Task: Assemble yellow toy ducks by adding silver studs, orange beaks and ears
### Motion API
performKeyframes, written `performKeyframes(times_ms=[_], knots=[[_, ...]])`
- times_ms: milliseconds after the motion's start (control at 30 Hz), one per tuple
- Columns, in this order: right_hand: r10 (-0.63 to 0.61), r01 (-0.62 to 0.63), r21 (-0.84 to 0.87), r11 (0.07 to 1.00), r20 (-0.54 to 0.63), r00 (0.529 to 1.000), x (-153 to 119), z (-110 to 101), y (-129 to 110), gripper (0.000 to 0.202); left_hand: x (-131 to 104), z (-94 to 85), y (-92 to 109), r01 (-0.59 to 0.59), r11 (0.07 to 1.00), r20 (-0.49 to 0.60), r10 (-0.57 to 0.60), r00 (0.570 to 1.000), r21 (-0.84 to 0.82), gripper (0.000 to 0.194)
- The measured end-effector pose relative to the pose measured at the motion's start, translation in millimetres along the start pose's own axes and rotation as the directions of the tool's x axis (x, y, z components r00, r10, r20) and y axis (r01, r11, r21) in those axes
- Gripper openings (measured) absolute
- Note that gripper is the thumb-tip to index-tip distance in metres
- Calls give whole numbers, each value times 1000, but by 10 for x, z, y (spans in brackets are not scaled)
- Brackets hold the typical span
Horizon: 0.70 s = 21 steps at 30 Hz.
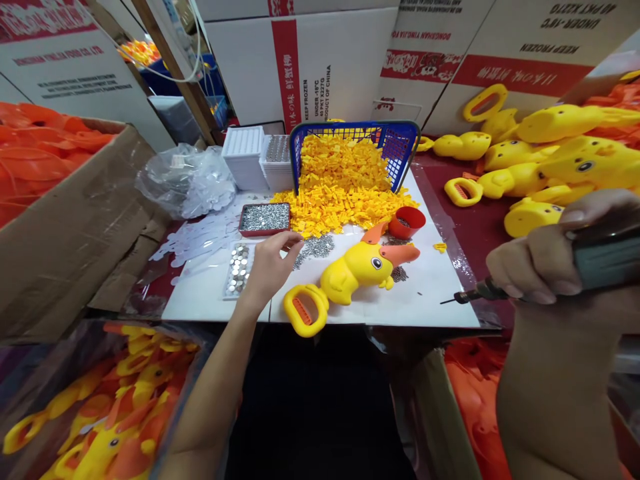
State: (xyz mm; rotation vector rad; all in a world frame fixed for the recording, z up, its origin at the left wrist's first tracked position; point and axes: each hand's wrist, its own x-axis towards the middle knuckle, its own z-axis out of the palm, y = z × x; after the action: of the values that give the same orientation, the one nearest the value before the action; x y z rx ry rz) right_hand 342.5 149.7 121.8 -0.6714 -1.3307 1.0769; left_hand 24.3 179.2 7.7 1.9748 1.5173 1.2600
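Over the white work surface [425,303], my left hand [275,263] has its fingertips pinched beside a pile of small metal parts [320,247]; what they hold, if anything, is too small to make out. My right hand [545,257] is wrapped round a dark electric screwdriver [607,257], its thin bit pointing left above the surface's right side. Between the hands lies a yellow duck toy [350,270] with an orange beak and a ring handle, touched by neither. A red tray of screws [265,217] sits just behind my left hand.
A tipped blue basket [407,157] spills yellow pieces [345,207]. Near it are a red cup [407,223] and a tray of silver discs [238,270]. More duck toys [513,180] lie at right. Cartons [75,220] with orange parts flank the surface.
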Motion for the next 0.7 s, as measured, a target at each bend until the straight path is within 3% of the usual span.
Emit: performKeyframes(times_ms=[333,433,533,700], knots=[[-9,9,6,1000,29,1000,1,8,10,23,-17,-10,53,4,1000,-19,-3,1000,17,7],[-47,47,-2,999,44,998,8,-9,11,23,-128,-4,252,-55,998,-41,53,998,-41,5],[-66,66,7,998,80,995,30,39,-30,20,-330,77,574,-184,974,-41,180,983,-131,4],[12,-18,110,994,56,998,9,364,-151,23,-664,389,971,-281,933,-14,285,958,-223,9]])
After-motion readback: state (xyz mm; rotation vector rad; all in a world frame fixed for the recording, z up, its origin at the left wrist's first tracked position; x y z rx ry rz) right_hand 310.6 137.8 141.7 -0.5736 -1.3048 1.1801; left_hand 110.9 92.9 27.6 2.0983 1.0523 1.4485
